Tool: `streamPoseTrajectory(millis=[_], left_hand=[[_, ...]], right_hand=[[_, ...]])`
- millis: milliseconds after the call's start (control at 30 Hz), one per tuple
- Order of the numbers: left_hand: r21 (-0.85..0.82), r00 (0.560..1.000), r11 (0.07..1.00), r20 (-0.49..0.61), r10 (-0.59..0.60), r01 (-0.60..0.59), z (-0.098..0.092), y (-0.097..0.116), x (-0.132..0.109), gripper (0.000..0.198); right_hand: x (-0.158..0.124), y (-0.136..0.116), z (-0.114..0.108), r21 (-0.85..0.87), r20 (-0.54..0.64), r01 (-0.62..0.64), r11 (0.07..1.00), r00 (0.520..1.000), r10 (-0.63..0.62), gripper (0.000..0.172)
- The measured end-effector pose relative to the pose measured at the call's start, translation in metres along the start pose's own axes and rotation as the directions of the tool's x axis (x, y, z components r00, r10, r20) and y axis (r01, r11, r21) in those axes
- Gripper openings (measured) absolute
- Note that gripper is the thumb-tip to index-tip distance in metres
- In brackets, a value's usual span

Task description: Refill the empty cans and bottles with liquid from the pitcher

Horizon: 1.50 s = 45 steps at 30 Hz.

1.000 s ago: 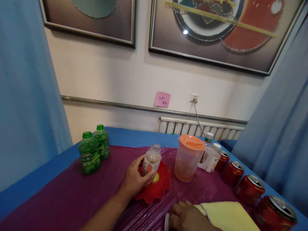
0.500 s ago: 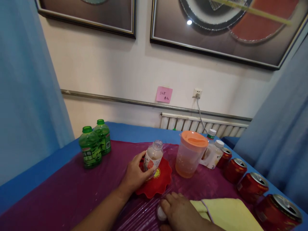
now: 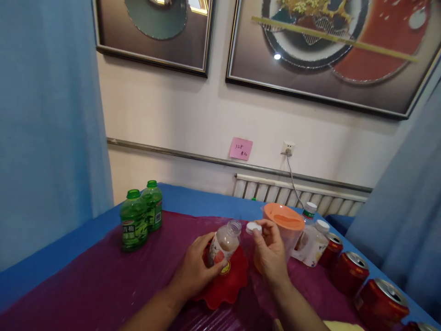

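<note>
My left hand [image 3: 198, 264] is wrapped round an uncapped clear bottle [image 3: 225, 243] with a flowered label, tilted a little to the right over a red scalloped plate [image 3: 220, 292]. Between the thumb and fingers of my right hand [image 3: 272, 250] is a white bottle cap [image 3: 254, 227], just right of the bottle's open mouth and apart from it. Behind my right hand stands a clear pitcher [image 3: 291, 236] with an orange lid, partly hidden by the hand.
Two green bottles [image 3: 133, 225] stand at the left. Beyond the pitcher are a white-capped bottle [image 3: 317, 243] and several red cans [image 3: 349, 273] along the right edge. A yellow cloth [image 3: 341, 325] shows at the bottom. Purple sheeting [image 3: 103, 285] covers the blue table.
My right hand has lifted the white cap from the table by the yellow cloth up beside the bottle's mouth. The bottle in my left hand now leans more to the right. The view has tilted upward.
</note>
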State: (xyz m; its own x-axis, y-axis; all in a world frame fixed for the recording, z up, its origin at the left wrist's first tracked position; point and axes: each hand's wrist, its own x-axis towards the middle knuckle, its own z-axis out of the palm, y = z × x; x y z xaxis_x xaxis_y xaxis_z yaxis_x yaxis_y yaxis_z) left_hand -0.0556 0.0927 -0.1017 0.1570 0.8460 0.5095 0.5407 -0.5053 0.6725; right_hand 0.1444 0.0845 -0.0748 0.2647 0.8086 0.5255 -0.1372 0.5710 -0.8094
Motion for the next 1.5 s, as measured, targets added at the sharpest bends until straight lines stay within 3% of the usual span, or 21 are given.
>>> streamPoseTrajectory(millis=[133,400,500,767,1067,1300,1500], left_hand=[[0.025,0.996,0.999,0.074,0.046,-0.048,0.000,0.004,-0.002,0.056],[0.031,0.980,0.991,0.157,0.124,-0.131,-0.003,0.013,-0.002,0.051],[0.037,0.970,0.985,0.182,0.160,-0.169,-0.003,0.014,-0.002,0.049],[0.034,0.955,0.971,0.191,0.227,-0.238,-0.003,0.011,-0.004,0.055],[0.042,0.948,0.964,0.197,0.248,-0.261,-0.003,0.015,-0.007,0.056],[0.013,0.943,0.963,0.205,0.262,-0.271,-0.004,0.018,-0.008,0.055],[0.007,0.950,0.969,0.198,0.240,-0.247,-0.004,0.016,-0.006,0.057]], right_hand=[[-0.008,0.020,-0.003,0.102,-0.030,-0.031,0.994,0.999,0.034,0.031],[-0.020,0.013,-0.016,0.022,0.073,-0.066,0.998,0.995,0.064,0.027],[-0.022,0.011,-0.018,-0.037,0.117,-0.048,0.998,0.992,0.052,0.032],[-0.027,0.009,-0.023,-0.160,0.174,0.079,0.984,0.983,-0.051,0.033],[-0.027,0.015,-0.024,-0.235,0.162,0.176,0.956,0.977,-0.140,0.034],[-0.028,0.019,-0.021,-0.203,0.105,0.127,0.971,0.989,-0.108,0.038],[-0.034,0.019,-0.025,-0.146,0.185,0.155,0.977,0.974,-0.127,0.053]])
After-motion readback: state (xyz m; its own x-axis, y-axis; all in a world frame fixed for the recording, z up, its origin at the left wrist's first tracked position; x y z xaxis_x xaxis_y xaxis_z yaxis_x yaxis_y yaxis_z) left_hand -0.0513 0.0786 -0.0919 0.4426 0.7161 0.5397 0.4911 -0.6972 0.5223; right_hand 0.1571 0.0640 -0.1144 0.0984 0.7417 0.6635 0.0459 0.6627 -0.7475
